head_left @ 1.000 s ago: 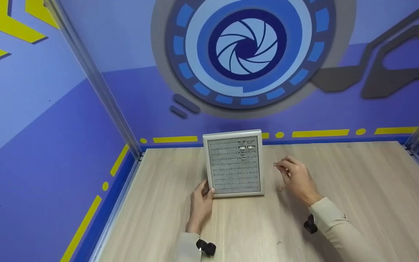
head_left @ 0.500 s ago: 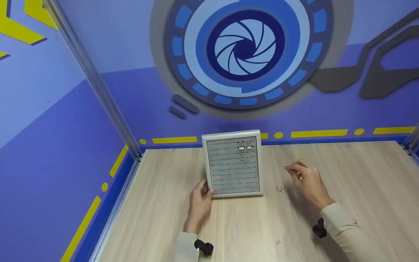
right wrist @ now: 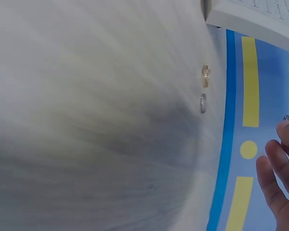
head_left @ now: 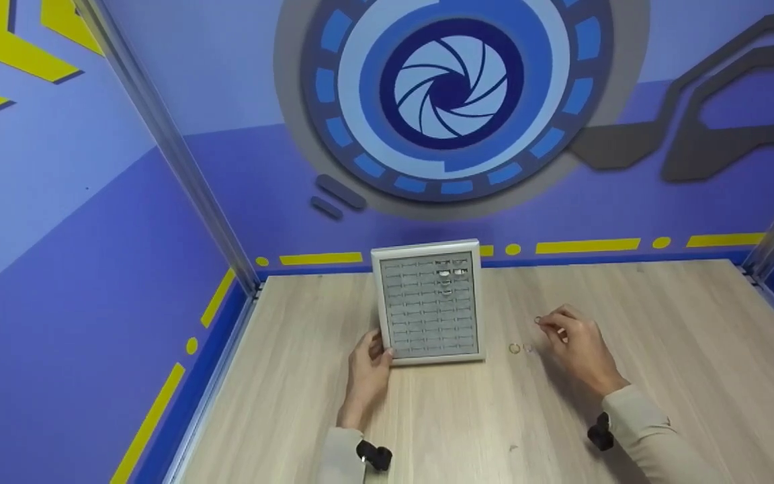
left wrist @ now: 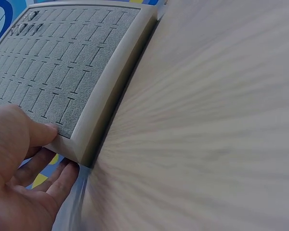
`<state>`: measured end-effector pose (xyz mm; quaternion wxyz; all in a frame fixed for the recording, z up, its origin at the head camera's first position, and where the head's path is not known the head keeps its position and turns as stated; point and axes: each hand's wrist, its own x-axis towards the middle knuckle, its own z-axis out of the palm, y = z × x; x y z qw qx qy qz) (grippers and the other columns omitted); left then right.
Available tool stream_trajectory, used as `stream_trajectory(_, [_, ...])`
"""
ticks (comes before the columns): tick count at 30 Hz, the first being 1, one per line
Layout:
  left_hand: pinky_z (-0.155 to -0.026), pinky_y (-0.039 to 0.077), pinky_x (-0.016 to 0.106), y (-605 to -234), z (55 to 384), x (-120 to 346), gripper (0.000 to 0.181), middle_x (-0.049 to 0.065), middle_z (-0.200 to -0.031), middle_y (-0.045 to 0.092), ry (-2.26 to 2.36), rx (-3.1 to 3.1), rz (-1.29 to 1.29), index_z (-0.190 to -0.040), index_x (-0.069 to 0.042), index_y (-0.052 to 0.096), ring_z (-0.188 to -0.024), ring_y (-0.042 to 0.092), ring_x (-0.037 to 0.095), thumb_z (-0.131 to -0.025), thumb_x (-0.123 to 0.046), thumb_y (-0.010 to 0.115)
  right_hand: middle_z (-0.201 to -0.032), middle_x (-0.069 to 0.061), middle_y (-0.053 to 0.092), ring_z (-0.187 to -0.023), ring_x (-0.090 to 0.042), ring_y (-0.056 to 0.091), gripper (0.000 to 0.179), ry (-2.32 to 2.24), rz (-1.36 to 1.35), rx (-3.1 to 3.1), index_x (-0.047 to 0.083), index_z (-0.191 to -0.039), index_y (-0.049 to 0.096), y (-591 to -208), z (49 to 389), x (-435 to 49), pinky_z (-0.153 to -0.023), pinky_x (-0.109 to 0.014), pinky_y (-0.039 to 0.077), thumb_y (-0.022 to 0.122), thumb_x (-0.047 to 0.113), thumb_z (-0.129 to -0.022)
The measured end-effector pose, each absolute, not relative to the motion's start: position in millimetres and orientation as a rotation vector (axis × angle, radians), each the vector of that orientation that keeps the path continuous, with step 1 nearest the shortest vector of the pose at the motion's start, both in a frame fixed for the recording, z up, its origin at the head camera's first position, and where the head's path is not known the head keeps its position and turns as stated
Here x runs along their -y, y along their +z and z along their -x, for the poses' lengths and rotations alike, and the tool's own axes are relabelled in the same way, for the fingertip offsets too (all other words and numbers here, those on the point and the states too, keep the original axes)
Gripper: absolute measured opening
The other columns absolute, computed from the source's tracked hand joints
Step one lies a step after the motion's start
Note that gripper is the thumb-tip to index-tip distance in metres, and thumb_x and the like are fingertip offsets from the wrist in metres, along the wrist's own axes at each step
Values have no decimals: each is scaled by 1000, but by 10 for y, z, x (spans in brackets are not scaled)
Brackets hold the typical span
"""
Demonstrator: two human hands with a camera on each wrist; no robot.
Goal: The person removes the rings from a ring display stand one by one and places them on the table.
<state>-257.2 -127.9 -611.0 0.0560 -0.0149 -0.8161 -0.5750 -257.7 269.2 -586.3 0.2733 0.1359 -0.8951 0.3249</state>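
Note:
In the head view, a white-framed ring display tray (head_left: pixel 437 361) with grey slotted padding stands propped upright on the table. Several silver rings (head_left: pixel 445 273) sit in its slots at the upper right. My left hand (head_left: pixel 368 376) grips the tray's lower left corner, thumb on the front of the frame and fingers behind; the left wrist view shows this too. To the right of the tray, my right hand (head_left: pixel 578 346) pinches a small ring (right wrist: pixel 286 117) between thumb and fingertip, above the table. On the wood below lie a gold ring (right wrist: pixel 205 76) and a silver ring (right wrist: pixel 203 103), side by side.
The wooden table (head_left: pixel 279 383) runs back to a printed blue wall (head_left: pixel 239 175). A metal post (head_left: pixel 179 154) rises at the back left corner. A small mark (head_left: pixel 512 448) shows on the wood near the front.
My right hand has moved right and nearer to me, away from the tray, still pinching its ring. A silver ring now shows beside the gold one. My left hand keeps its grip.

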Motion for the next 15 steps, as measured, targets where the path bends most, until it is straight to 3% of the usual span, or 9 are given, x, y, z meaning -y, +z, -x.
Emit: stream_trajectory(15, [-114,55,36,-6044,2630,1276,52,24,-150,57,-1734,2482,47,-154,-1,48,-138,60,40,-105,-2,64,-95,-2,71,-82,-17,71,20,832,-324,2481,4,-100,82,-5998,2495,-2789,-68,-30,65,79,-12,-88])
